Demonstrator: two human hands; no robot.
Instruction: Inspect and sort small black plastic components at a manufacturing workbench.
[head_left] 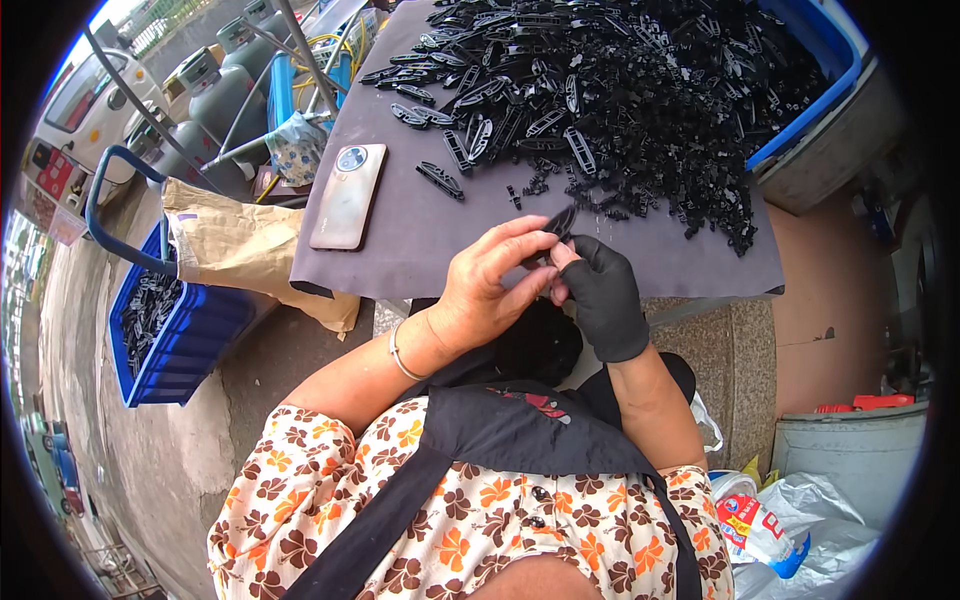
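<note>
Grey tabletop (430,225) outdoors; left hand (490,280) and right hand (608,300) (black-gloved) pinch one black plastic part (562,224).

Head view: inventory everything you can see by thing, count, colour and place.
Cloth-covered table: one, grey-purple, upper centre
Moulded plastic parts: countless, black, heaped on table
Flat rectangular phone: one, pinkish, table's left
Deep plastic bins: two, blue, left and upper right
Creased paper sack: one, brown, left of table
Metal gas cylinders: at least three, grey-green, upper left
Boxy van: one, white, upper left
Round container: one, grey, lower right
Crumpled plastic packaging: several, silvery, lower right
Floral shirt: one, cream, brown and orange, lower centre
Bib apron: one, black, over shirt
Left hand: one, bare, centre, holding a narrow black part
Right hand: one, black-gloved, centre, holding same part
</note>
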